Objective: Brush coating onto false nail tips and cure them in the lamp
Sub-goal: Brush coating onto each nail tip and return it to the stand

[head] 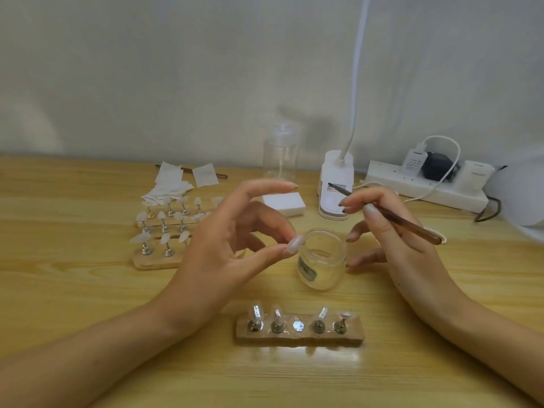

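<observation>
On the table (88, 290), nearest the front edge, lies a stand (353, 337) with four mounted tips (255, 312) on its pegs and the middle peg bare. Just behind it stands a jar (322, 262) — the left hand (229, 248) holds a nail tip (295, 245) by the jar's left rim, and the right hand (394, 231) holds a brush (406, 222) to the jar's right, its working end pointing back and left. Farther back on the left sit more stands (153, 262) in rows, with wipes (170, 181) behind them. Behind the jar lies a stack of pads (285, 204), with a bottle (280, 154) behind that. Right of the stack is a lamp base (334, 187), then a power strip (435, 191) near the wall.
</observation>
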`<state>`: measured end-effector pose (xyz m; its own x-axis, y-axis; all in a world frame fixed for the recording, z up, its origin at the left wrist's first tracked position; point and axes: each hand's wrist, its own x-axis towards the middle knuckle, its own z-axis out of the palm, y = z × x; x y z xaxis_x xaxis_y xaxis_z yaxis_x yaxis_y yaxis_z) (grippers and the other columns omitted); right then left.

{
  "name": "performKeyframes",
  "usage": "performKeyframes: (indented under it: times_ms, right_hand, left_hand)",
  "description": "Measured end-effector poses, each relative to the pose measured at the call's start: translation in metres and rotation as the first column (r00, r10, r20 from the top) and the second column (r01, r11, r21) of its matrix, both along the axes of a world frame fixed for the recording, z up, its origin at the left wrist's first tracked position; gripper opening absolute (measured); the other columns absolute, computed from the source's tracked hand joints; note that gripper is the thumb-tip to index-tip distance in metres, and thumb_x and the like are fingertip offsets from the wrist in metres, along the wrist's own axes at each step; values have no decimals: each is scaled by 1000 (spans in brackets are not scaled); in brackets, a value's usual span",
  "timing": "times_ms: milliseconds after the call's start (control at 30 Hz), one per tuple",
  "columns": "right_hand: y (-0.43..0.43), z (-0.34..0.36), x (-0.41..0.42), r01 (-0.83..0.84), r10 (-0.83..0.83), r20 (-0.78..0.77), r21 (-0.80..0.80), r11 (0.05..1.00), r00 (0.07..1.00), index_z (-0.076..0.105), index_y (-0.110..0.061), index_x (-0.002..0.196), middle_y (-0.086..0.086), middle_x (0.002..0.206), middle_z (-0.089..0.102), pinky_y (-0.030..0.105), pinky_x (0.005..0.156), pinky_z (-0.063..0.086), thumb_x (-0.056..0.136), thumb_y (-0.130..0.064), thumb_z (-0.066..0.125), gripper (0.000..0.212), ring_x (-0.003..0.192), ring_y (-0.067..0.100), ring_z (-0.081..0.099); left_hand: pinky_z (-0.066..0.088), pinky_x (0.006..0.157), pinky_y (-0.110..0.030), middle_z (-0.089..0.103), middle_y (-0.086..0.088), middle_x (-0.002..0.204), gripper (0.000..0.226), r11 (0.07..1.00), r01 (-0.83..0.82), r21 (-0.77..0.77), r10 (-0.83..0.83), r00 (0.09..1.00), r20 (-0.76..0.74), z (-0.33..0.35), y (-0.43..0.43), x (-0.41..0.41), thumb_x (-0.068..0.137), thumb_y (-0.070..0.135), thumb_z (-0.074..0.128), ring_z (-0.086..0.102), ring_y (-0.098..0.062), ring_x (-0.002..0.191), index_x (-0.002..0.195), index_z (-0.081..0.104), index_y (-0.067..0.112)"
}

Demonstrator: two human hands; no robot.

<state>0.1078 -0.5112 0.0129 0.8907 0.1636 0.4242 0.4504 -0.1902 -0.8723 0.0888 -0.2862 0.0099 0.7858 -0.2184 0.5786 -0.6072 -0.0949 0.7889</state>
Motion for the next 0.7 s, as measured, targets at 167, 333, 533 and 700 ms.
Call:
performKeyframes:
  times_ms: [167,333,533,700]
  right_hand:
    - [1,-2,1,-51,52,-39,20,999,998,61,-14,111,-5,110,59,33,62,60,102,-21,42,22,85,20,62]
    - [-1,-3,3,-59,59,18,24,998,998,62,-15,111,0,109,61,33,63,60,100,-26,43,25,84,21,60]
    - [-5,6,2,-95,54,170,241,966,984,64,-19,96,6,80,64,26,48,48,101,-20,41,24,60,20,53]
    - [-8,9,7,-77,62,59,296,952,996,46,-15,86,5,65,63,23,43,44,95,-18,41,10,50,18,54]
  left_hand:
    - [52,73,-21,73,2,92,48,1000,-8,-20,8,1000,-21,-1,0,1,88,24,74,70,-18,90,132,54,29]
    - [56,76,-28,73,2,95,50,1000,-1,-30,1,1000,-23,-2,1,3,87,26,73,70,-22,95,133,53,26]
    - [59,79,-33,73,2,94,52,999,-14,-44,13,1000,-19,-2,2,3,87,25,73,70,-23,102,134,51,30]
    - [55,70,-25,73,0,93,54,997,-3,-76,-1,999,-47,-1,2,3,86,24,74,70,-19,93,135,51,31]
